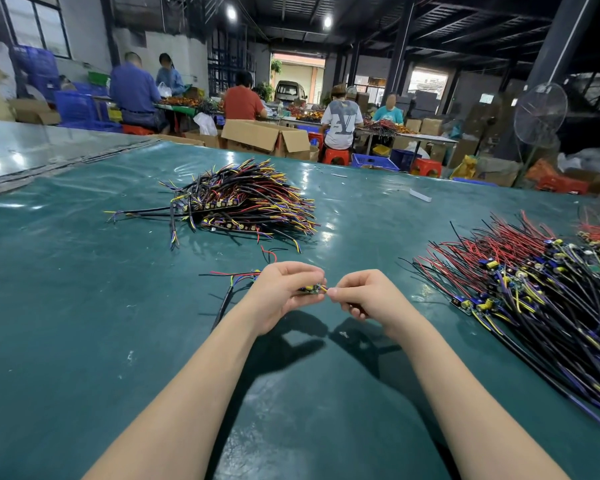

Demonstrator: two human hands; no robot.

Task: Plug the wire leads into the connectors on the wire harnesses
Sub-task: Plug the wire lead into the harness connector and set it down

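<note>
My left hand (280, 292) grips a small green circuit board (311, 289) just above the green table mat (118, 306). From its left side, red, blue and black wires (234, 276) trail out onto the mat. My right hand (364, 293) pinches a thin yellow wire lead (323, 289) right at the board's right end. Whether the lead's tip sits inside the connector is hidden by my fingertips.
A heap of harnesses with black, red, yellow and blue wires (243, 202) lies ahead at centre. A big spread of boards with red and black leads (534, 289) fills the right side. Several people sit at tables beyond the far edge, among cardboard boxes (264, 135).
</note>
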